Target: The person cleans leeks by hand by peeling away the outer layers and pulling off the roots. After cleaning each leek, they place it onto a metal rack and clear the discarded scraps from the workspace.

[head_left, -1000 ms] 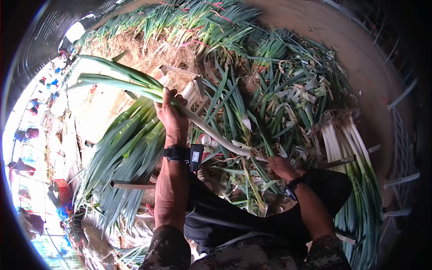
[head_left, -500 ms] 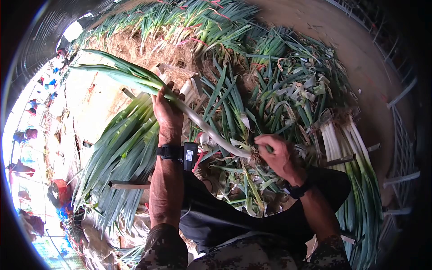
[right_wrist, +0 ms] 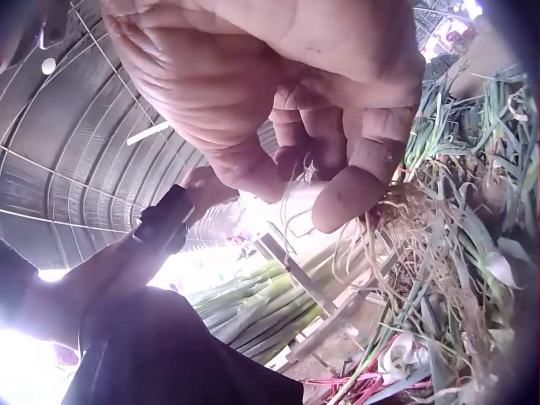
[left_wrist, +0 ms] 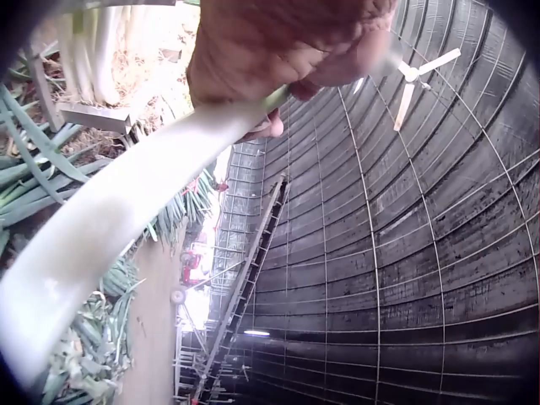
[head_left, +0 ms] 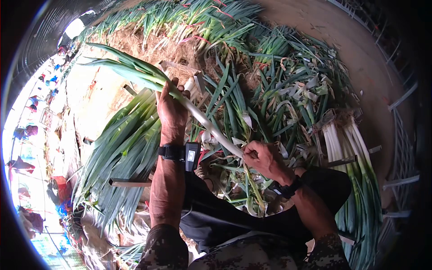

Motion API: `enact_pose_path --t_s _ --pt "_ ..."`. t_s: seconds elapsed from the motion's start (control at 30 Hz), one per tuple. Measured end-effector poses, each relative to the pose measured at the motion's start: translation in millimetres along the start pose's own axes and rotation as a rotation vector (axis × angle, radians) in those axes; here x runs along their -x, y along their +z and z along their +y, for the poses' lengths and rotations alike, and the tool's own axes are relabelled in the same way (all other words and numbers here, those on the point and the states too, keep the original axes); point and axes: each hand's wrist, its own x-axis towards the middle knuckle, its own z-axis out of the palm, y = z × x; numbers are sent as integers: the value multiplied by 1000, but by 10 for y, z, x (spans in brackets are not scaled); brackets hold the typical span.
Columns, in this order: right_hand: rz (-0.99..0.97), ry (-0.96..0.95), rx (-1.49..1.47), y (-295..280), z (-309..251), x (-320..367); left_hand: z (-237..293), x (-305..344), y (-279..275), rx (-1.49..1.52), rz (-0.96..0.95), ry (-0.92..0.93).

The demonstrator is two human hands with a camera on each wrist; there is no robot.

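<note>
A long green onion slants across the head view, its green leaves at the upper left and its white root end at the lower right. My left hand grips it where the leaves meet the white stalk. In the left wrist view the white stalk runs down from the fingers. At the root end, my right hand has its fingers curled and pinches. The right wrist view shows thin roots hanging among those fingertips; the stalk's end is partly hidden behind the hand.
To the left, a bundle of green onions lies in a metal rack. Another bundle rests on a rack at the right. Loose leaves and peelings cover the ground ahead, with tied green onions piled behind.
My right hand left the root end, lifted with looser fingers, then came back left onto it. My left hand kept its grip and shifted only slightly.
</note>
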Motion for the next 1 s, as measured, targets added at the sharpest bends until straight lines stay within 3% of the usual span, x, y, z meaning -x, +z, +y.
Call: enact_pose_path --t_s 0.1,0.2,0.3,0.43,0.5,0.53,0.63,0.67,0.87,1.0 --pt "10 -36 -61 24 71 29 1 6 5 -21 -13 19" --pt "42 191 -482 -19 86 93 19 10 18 -42 10 44" --pt "204 360 -971 -152 143 166 59 11 24 -10 20 61" --pt "520 586 -1164 -352 721 362 118 20 36 18 65 100" --pt "685 633 -1101 -473 1187 527 150 14 -24 0 90 139" --pt "671 715 -957 -515 1222 561 176 26 10 -18 125 164" --pt "200 666 -590 -456 1059 561 204 -10 -54 -14 114 188" --pt "144 698 -658 -356 977 538 194 -49 -126 14 113 175" --pt "33 395 -755 35 662 347 134 7 -113 24 106 169" --pt "10 393 -808 161 510 219 113 -23 -193 89 85 106"
